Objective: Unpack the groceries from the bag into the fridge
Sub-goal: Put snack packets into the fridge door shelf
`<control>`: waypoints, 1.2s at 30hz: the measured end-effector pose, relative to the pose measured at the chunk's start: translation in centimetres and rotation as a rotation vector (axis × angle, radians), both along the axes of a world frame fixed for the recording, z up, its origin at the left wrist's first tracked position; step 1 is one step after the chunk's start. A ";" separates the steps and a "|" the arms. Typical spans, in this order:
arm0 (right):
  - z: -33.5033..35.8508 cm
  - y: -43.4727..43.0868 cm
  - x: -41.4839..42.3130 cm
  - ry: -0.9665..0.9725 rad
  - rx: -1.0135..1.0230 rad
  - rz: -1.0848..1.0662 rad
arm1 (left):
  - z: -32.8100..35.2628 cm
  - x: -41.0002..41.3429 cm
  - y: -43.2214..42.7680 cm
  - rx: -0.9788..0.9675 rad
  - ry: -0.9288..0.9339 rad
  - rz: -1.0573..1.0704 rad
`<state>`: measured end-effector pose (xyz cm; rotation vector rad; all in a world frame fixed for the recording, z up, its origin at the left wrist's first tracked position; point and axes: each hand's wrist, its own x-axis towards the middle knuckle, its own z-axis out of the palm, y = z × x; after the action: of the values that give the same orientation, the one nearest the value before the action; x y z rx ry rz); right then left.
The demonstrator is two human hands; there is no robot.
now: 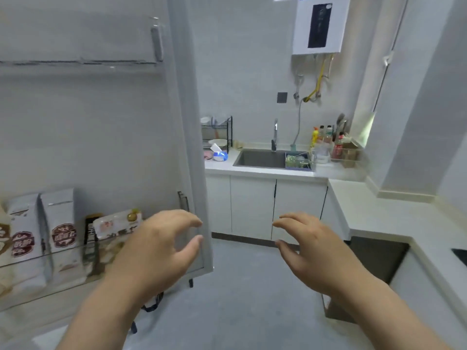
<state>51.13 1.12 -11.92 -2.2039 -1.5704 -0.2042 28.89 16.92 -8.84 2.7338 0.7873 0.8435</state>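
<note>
By the fridge door edge (190, 147), left hand (158, 251) and right hand (314, 251) hover, seemingly spread.

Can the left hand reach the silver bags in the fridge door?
Probably yes. The left hand is empty and close to the door shelf, and the silver bags stick up above its clear rail with nothing covering them.

The open fridge door (101, 137) stands as a wall from 9 to 11 o'clock, its lower door shelf (68, 279) packed with pouches (60, 223), while bare floor (240, 299) lies open at 12 o'clock between the door's edge and the counter (384, 218) at 2 o'clock.
</note>
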 end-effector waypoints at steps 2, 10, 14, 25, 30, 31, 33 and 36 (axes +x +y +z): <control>-0.2 -3.6 2.4 0.024 -0.013 -0.090 | -0.5 3.1 -1.7 0.056 0.098 -0.053; -1.6 -18.0 8.8 0.140 0.004 -0.407 | -2.1 13.5 -10.6 -0.024 0.245 -0.270; -2.3 -24.6 10.8 0.197 0.042 -0.542 | -2.0 18.6 -15.2 -0.083 0.256 -0.410; -4.6 -38.1 14.0 0.326 0.101 -0.936 | -2.6 31.4 -25.4 -0.114 0.346 -0.779; -5.8 -42.5 15.3 0.355 0.097 -1.125 | -4.4 38.4 -29.2 -0.147 0.393 -0.979; -6.0 -43.0 15.6 0.367 0.095 -1.162 | -4.8 39.8 -29.7 -0.154 0.411 -1.023; -6.6 -44.0 16.4 0.382 0.095 -1.231 | -5.6 42.7 -30.8 -0.174 0.431 -1.101; -7.4 -45.2 17.2 0.415 0.090 -1.349 | -7.0 46.9 -32.4 -0.222 0.427 -1.202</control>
<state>68.31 -44.04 -19.27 -2.6022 0.2865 -0.1613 75.76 -15.48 -15.87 2.4983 -0.6913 -0.0878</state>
